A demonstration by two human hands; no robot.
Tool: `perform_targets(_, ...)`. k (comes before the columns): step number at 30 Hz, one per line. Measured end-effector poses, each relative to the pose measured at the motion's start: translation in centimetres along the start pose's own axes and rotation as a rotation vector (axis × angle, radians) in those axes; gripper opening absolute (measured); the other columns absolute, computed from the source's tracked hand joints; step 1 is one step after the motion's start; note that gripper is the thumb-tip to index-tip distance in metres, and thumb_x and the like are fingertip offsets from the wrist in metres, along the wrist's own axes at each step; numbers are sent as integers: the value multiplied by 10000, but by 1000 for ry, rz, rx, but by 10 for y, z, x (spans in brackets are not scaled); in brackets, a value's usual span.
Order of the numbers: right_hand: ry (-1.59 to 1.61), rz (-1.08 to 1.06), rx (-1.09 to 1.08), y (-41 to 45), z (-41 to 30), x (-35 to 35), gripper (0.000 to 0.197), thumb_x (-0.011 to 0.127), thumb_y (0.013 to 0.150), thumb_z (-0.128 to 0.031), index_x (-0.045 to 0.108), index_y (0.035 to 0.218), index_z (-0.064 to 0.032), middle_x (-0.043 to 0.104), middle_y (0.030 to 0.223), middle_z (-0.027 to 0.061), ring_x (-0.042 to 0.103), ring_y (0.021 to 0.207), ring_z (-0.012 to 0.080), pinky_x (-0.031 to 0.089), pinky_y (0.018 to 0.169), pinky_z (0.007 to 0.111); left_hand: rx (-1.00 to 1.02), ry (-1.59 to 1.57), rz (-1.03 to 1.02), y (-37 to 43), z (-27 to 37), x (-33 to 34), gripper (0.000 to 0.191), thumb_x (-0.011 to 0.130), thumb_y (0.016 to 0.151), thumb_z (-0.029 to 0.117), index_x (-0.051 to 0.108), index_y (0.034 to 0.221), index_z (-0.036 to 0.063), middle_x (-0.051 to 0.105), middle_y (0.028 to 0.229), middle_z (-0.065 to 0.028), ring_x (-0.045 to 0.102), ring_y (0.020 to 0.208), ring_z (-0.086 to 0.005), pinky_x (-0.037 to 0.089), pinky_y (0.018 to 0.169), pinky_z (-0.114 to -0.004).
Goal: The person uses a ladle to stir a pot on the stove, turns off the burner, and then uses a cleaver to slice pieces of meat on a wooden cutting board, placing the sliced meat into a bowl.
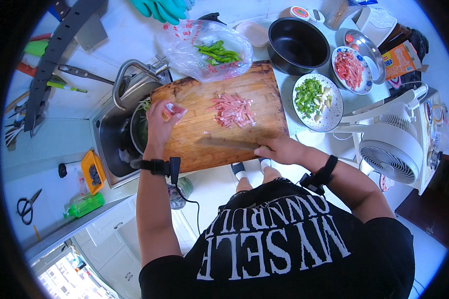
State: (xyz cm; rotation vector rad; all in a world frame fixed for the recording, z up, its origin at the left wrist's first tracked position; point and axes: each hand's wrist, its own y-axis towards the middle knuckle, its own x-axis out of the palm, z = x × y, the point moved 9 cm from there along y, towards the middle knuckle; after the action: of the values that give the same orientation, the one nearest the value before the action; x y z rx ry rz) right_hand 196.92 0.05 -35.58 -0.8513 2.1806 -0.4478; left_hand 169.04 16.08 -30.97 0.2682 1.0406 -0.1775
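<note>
My left hand [161,119] holds a small piece of raw meat [175,111] over the left part of a wooden cutting board [194,144]. By its handle, my right hand [282,149] grips a kitchen knife [228,143], whose blade points left across the board's near part. A pile of raw meat strips [234,110] lies on the board between the hands, farther from me than the blade. Beyond the board's far edge, green peppers [219,53] rest on a clear plastic bag [176,48]. Right of the board stands a speckled plate [333,117] with chopped green pieces and garlic.
A metal sink [110,145] with a faucet [125,69] adjoins the board's left side. A black pot [299,45], a patterned bowl of meat strips [348,70] and a metal basin [374,52] stand at the far right. A white fan [389,153] is right of the counter.
</note>
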Motion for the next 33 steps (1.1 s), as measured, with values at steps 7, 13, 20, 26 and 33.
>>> perform_targets(7, 192, 61, 77, -7, 9, -11, 499, 415, 943, -444, 609, 1042, 4, 618, 982, 240, 585, 945, 363, 445, 862, 393, -50, -147, -56, -10, -27, 29, 729, 790, 613, 106, 453, 1259, 89, 510, 1117, -157, 466, 1111, -338, 376, 956, -389)
perform_targets(13, 267, 44, 121, -17, 1, -9, 520, 404, 949, -455, 600, 1091, 6, 622, 1020, 224, 585, 980, 334, 443, 878, 373, -146, 125, 63, -25, -16, 37, 611, 764, 651, 174, 477, 1185, 98, 517, 1110, -156, 488, 1076, -347, 409, 904, -398)
perform_targets(20, 263, 26, 164, -11, 17, -3, 568, 385, 950, -479, 579, 1146, 18, 611, 1064, 233, 573, 1020, 340, 433, 905, 366, -593, -1065, -122, -69, -23, 86, 450, 678, 771, 262, 534, 1123, 22, 611, 1019, -163, 601, 911, -291, 465, 783, -348)
perform_targets(26, 245, 16, 139, -11, 6, -3, 567, 381, 950, -483, 584, 1141, 10, 608, 1066, 237, 573, 1014, 347, 433, 902, 371, -627, -455, -335, -98, -35, 105, 578, 570, 788, 468, 555, 1117, -7, 592, 1031, -242, 583, 954, -359, 461, 819, -392)
perform_targets(33, 248, 27, 112, -10, 15, -2, 558, 383, 948, -483, 589, 1131, 3, 615, 1038, 237, 579, 998, 346, 439, 888, 370, -448, -15, -359, -82, 32, 66, 708, 582, 767, 578, 483, 1199, 26, 517, 1115, -244, 527, 1028, -398, 434, 874, -451)
